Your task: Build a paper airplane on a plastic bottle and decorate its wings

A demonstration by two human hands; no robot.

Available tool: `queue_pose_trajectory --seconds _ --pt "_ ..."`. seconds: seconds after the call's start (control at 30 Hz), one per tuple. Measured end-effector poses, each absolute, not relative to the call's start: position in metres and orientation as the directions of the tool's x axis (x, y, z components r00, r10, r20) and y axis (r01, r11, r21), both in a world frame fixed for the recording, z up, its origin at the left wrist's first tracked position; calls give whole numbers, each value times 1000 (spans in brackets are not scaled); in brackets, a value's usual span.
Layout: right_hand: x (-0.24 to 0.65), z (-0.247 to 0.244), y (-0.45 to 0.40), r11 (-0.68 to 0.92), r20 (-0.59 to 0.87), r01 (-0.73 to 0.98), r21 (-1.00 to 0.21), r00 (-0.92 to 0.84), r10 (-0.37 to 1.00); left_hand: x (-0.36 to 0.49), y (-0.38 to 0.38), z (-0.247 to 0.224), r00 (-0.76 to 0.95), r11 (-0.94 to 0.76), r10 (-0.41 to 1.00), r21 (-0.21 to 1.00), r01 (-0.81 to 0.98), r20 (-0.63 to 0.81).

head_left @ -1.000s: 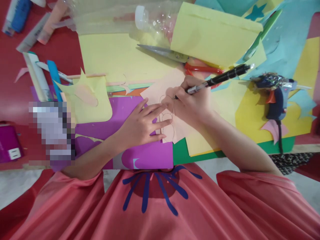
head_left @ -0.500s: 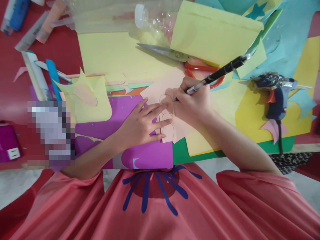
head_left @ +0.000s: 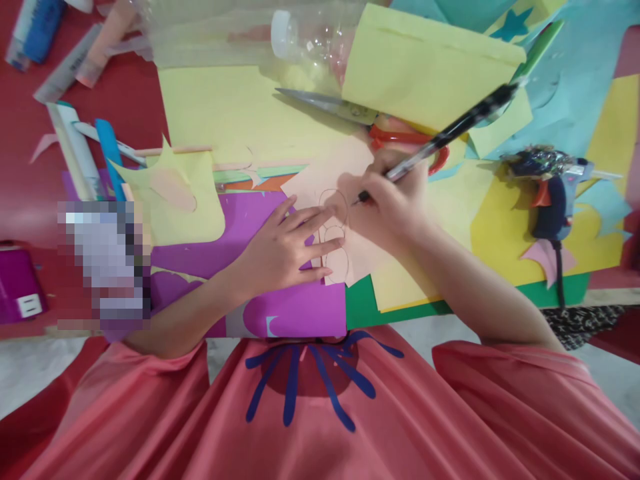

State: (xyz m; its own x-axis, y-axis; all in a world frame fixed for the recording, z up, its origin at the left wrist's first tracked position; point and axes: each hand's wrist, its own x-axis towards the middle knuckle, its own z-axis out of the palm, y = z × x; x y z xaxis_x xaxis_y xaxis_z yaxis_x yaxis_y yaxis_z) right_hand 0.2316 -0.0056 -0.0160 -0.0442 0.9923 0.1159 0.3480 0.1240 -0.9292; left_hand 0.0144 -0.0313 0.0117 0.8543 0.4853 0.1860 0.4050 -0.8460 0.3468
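My right hand (head_left: 400, 193) grips a black pen (head_left: 450, 131), its tip close over the pale pink paper (head_left: 313, 179); whether it touches I cannot tell. Thin rounded outlines are drawn on that paper, one below another. With fingers spread, my left hand (head_left: 287, 247) lies flat across the left edge of the pink paper and the purple sheet (head_left: 320, 313) beneath it. Just beyond my right hand are scissors (head_left: 345, 110) with orange-red handles, partly under a folded yellow paper (head_left: 430, 67).
A glue gun (head_left: 553, 190) with a cord lies at right on yellow sheets. A clear plastic bottle (head_left: 310, 43) is at the back. Markers (head_left: 107, 43) and cut paper scraps (head_left: 175, 193) spread over the left side. A purple box (head_left: 17, 283) sits at the far left.
My right hand has shifted slightly right, drawing the pen tip away from the upper outline. My left hand has stayed in place.
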Motion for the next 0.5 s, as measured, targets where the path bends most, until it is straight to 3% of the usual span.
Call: queue_pose_trajectory --seconds 0.17,0.33,0.5 --pt "230 0 -6 165 204 323 -932 91 975 13 -30 12 801 -813 540 406 418 257" --pt "224 13 -6 199 199 398 -896 -43 979 9 -26 18 511 -672 738 546 500 440" --pt "226 9 -4 252 204 440 -862 -156 967 12 -24 19 383 -529 846 677 512 371"
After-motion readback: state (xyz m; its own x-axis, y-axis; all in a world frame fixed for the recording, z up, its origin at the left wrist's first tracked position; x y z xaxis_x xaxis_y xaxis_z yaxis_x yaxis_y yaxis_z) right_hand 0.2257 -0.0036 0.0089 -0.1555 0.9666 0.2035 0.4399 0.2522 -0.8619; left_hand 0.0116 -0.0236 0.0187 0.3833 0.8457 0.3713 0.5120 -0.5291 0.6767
